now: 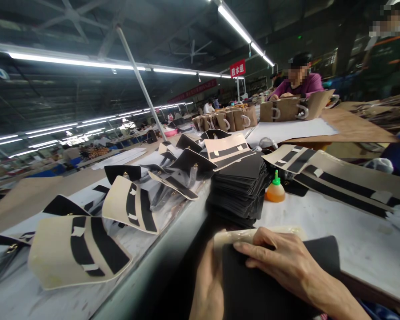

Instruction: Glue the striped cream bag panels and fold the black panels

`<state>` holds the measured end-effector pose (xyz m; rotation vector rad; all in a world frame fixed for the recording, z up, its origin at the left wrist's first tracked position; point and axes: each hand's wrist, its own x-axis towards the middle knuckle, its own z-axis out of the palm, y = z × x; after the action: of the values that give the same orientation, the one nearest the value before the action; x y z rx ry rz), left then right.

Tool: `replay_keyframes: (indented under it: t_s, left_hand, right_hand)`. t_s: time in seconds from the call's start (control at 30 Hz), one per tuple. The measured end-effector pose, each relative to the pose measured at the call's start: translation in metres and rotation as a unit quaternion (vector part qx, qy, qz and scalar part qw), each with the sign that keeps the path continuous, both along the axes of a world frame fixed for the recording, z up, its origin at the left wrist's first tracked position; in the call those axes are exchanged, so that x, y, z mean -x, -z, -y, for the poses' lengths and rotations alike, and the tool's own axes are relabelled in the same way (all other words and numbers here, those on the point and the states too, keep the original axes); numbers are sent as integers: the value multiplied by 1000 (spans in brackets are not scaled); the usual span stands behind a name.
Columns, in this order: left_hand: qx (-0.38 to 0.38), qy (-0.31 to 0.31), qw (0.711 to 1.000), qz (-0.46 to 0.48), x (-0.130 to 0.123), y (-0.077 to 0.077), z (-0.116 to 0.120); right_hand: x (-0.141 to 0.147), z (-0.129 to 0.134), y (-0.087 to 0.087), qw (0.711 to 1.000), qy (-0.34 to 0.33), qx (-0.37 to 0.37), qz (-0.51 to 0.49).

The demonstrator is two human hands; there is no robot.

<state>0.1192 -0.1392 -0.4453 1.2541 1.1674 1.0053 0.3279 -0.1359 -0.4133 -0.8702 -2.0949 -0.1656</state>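
A black panel [263, 284] with a cream edge strip [233, 237] is held low in front of me. My left hand [208, 280] grips its left side, the fingers mostly behind it. My right hand [283, 258] lies over the upper part, thumb and fingers pressed on the panel near the cream strip. Just beyond the hands rises a stack of black sheets [236, 191]. Right of the stack stands a small bottle [275, 191] with orange liquid and a green nozzle.
Cream and black pieces [83, 253] lie spread on the left table. More striped pieces [353, 178] rest at the right. Farther back, a person in purple [315, 84] sits behind brown bags [286, 110]. A gap separates the left table from the right one.
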Motion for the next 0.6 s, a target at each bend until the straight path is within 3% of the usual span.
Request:
replay_keyframes:
  t_s: [0.17, 0.43, 0.6]
  left_hand:
    - [4, 26, 998, 57, -9, -20, 2]
    - [-2, 0, 999, 54, -10, -4, 6]
    - [19, -4, 999, 29, -12, -7, 10]
  right_hand:
    - [-1, 1, -8, 999, 19, -10, 34]
    - [9, 1, -8, 998, 27, -48, 10]
    - [13, 2, -11, 999, 23, -43, 12]
